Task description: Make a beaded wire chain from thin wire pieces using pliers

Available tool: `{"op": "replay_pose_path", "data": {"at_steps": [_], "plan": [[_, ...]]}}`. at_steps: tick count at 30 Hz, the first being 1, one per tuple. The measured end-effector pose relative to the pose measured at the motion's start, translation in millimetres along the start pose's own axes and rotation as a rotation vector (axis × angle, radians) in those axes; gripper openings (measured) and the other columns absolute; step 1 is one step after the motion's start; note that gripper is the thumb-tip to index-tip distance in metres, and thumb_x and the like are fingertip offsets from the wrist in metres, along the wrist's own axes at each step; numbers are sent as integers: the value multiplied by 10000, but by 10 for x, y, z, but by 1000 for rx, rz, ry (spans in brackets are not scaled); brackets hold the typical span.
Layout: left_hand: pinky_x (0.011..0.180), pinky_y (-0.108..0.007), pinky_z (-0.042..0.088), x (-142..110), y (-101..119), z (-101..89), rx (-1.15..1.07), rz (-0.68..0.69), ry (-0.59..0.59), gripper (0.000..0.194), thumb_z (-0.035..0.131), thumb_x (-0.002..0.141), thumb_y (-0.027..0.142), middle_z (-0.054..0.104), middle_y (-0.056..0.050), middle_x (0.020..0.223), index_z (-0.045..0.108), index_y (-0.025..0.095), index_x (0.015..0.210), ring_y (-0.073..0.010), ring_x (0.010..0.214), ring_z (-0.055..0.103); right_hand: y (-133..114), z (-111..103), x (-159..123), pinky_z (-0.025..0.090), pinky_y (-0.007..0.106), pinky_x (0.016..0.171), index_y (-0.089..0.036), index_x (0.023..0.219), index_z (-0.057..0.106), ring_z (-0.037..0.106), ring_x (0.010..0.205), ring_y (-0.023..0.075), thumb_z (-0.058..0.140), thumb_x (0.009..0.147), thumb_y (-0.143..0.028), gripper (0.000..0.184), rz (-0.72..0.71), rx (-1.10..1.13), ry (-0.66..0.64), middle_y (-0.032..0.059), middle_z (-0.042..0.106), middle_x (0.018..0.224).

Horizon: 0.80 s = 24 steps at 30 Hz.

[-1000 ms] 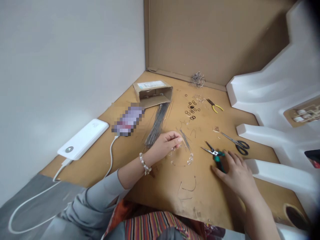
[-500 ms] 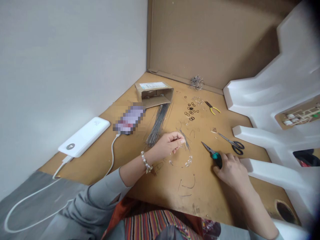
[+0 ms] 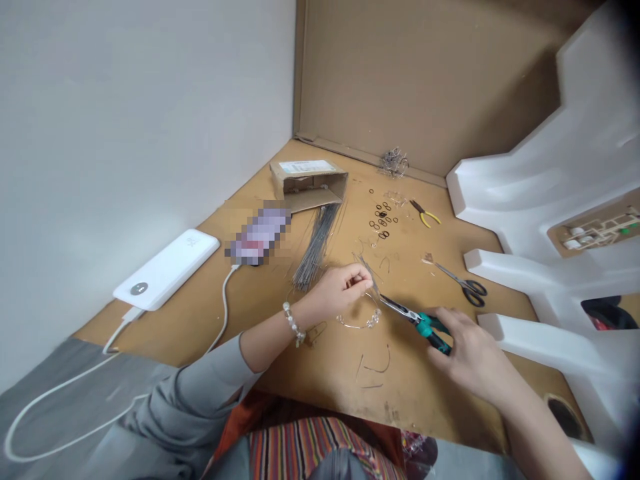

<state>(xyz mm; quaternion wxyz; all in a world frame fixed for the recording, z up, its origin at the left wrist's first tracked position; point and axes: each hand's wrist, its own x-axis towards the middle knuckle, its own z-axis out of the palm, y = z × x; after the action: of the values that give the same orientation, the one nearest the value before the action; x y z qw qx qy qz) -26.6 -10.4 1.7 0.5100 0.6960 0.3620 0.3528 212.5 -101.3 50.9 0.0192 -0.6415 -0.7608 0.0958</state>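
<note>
My left hand [image 3: 345, 290], with a beaded bracelet on its wrist, pinches a thin wire loop strung with clear beads [image 3: 373, 320]. The loop hangs below the fingertips, just over the tabletop. In my right hand [image 3: 463, 347] are long-nose pliers [image 3: 413, 316] with green and black handles. Their tips point left and come close to my left fingertips and the loop's upper end. Whether the tips touch the wire I cannot tell. A small bunch of short wires [image 3: 367, 269] lies just beyond my left hand.
A bundle of straight wires [image 3: 316, 250] extends from an open cardboard box [image 3: 310, 190]. Black rings [image 3: 383, 217], yellow-handled pliers [image 3: 425, 213] and scissors [image 3: 467, 285] lie behind. A phone [image 3: 260, 237] and white power bank [image 3: 167, 270] are left; white foam [image 3: 525, 333] borders the right.
The green-handled pliers, lying by my right hand with jaws apart a second ago, are now gripped, lifted and moved left to the loop. My left hand keeps its pinch, nearly still.
</note>
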Motion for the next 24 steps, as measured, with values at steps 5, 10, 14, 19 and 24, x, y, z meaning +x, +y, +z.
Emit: {"op": "replay_pose_path", "data": {"at_steps": [5, 10, 14, 19, 24], "plan": [[549, -215, 325, -7, 27, -10, 17, 25, -9, 178, 460, 843, 303, 480, 35, 635, 541, 161, 770, -80, 575, 411, -56, -31, 62, 425, 284, 603, -216, 951, 568, 592, 725, 205, 504, 663, -209, 296, -18, -59, 13, 47, 626, 818], [558, -214, 335, -5, 38, -17, 18, 25, -13, 176, 461, 843, 302, 485, 32, 643, 539, 163, 765, -81, 583, 418, -51, -31, 71, 426, 282, 603, -226, 960, 566, 604, 723, 202, 510, 668, -225, 297, -8, -71, -1, 41, 631, 838], [556, -215, 337, -4, 37, -14, 31, 19, -12, 173, 462, 841, 295, 492, 29, 641, 542, 164, 760, -82, 583, 423, -35, -14, 69, 402, 265, 555, -228, 939, 574, 601, 668, 190, 512, 663, -234, 282, -12, -81, 7, 38, 634, 812], [566, -218, 348, -2, 30, -8, 38, 26, -9, 170, 464, 838, 290, 502, 25, 647, 546, 163, 760, -84, 591, 431, -43, -15, 71, 396, 256, 551, -228, 929, 574, 595, 640, 179, 506, 662, -221, 276, -18, -59, -3, 31, 632, 789], [556, -214, 341, 0, 22, -8, 33, 24, -12, 178, 464, 840, 299, 503, 26, 651, 543, 163, 756, -81, 586, 427, -61, -24, 73, 411, 266, 567, -243, 947, 566, 603, 659, 187, 502, 676, -229, 279, 8, -70, -29, 28, 639, 811]]}}
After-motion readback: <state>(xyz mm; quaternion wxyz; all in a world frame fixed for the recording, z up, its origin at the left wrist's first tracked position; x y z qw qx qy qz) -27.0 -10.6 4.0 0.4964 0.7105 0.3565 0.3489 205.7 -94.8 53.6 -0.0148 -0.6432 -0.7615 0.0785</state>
